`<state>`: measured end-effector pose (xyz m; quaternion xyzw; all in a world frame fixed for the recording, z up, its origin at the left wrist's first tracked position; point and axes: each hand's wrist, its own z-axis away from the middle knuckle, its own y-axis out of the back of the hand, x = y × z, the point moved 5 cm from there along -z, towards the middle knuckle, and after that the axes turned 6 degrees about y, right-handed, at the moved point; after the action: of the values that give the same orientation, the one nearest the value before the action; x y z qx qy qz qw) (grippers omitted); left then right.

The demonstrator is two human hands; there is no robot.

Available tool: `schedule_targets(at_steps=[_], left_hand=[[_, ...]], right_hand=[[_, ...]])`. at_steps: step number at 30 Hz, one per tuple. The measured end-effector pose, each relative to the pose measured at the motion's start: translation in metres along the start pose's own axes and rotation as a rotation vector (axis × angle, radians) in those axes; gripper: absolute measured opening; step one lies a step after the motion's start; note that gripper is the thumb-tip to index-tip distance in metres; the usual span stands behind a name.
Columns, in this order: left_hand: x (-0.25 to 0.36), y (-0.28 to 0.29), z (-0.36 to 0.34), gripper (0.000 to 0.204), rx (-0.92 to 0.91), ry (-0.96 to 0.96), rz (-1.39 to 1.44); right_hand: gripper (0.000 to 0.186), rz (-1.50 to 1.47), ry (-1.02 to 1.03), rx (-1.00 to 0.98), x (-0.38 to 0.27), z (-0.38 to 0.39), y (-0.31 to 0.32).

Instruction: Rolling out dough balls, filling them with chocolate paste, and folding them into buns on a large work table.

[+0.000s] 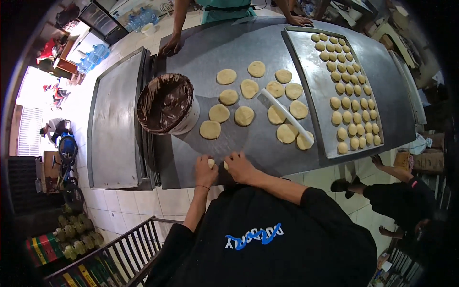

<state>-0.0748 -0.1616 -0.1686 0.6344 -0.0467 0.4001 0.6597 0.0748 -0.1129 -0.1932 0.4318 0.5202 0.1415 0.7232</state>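
Near the front edge of the metal table (pixel 181 172), my left hand (pixel 204 173) curls around a small pale piece of dough (pixel 211 163). Just to its right, my right hand (pixel 239 168) curls over another piece of dough (pixel 226 165). Beyond them lie several flattened dough rounds (pixel 219 113), with a white rolling rod (pixel 285 117) resting diagonally across some on the right. A bucket (pixel 184 119) smeared with dark brown paste, partly filled with it, stands to the left of the rounds.
A tray (pixel 320 126) of small dough balls lies right. Empty metal trays (pixel 112 119) are stacked left. A co-worker's hands (pixel 172 45) rest on the far edge; another person (pixel 397 191) is at lower right. A railing (pixel 119 248) stands lower left, bicycles (pixel 68 153) farther left.
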Motion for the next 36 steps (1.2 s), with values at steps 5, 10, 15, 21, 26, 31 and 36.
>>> schedule_targets(at_steps=[5,10,15,21,26,31,36], left_hand=[[0.022,0.023,0.021,0.034,-0.152,-0.204,0.292],[0.054,0.003,0.007,0.048,-0.085,-0.583,-0.061],[0.042,-0.03,-0.01,0.055,-0.246,-0.252,0.027],[0.022,-0.012,-0.012,0.06,-0.363,-0.025,0.227],[0.072,0.068,0.001,0.062,0.274,-0.322,0.115],[0.055,0.019,0.017,0.062,0.213,-0.428,-0.42],[0.026,-0.021,-0.007,0.065,0.113,-0.296,-0.377]], right_hand=[[0.041,-0.314,-0.204,0.384,-0.001,0.037,0.044],[0.048,0.256,-0.245,0.658,0.076,0.072,0.109],[0.035,0.447,-0.815,0.46,0.142,0.107,0.173],[0.022,0.412,-0.553,0.536,0.08,0.096,0.211],[0.024,0.296,-0.186,0.29,-0.002,0.083,0.187],[0.028,0.262,-0.063,0.035,-0.018,0.064,0.119],[0.057,0.429,-0.156,0.458,0.033,0.047,0.088]])
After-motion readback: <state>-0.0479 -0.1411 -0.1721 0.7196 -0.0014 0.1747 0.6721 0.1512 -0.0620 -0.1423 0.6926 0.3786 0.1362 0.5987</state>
